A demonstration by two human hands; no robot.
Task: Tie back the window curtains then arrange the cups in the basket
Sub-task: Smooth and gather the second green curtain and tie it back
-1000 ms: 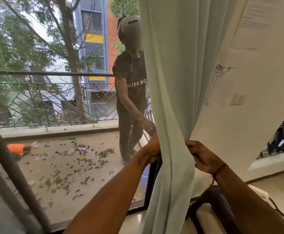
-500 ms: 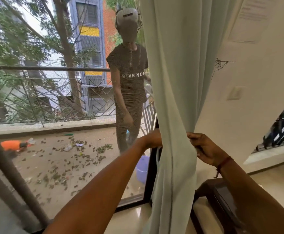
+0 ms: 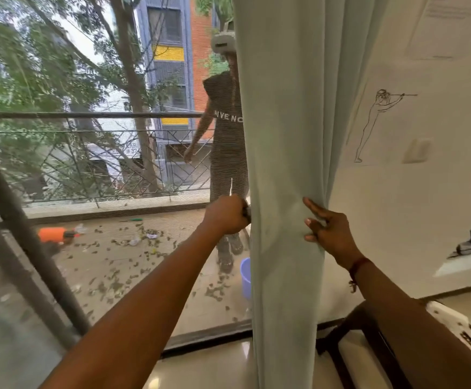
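The pale green curtain (image 3: 284, 136) hung gathered in a narrow column right of centre, between the glass door on the left and the cream wall (image 3: 397, 206) on the right; both hands met it at mid-height. The left hand (image 3: 227, 216) was curled into a fist against the curtain's left edge, gripping the fabric there, its fingertips hidden behind the folds; a thin pale strand (image 3: 231, 186) rose just above the fist. The right hand (image 3: 326, 231) lay on the curtain's right side with fingers straight and spread, pressing the cloth; a red thread (image 3: 359, 266) circled its wrist. Beyond the glass, on the far balcony, a person (image 3: 227, 141) in a dark shirt stood partly hidden by the curtain, near the metal railing (image 3: 88, 115); dry leaves (image 3: 116, 262) littered the floor, an orange object (image 3: 51, 234) lay to the left, and a lilac bucket (image 3: 246, 276) stood just beside the curtain's left edge. A line drawing (image 3: 380, 122) of a figure marked the wall; a dark wooden frame (image 3: 340, 341) stood near, below the right forearm.
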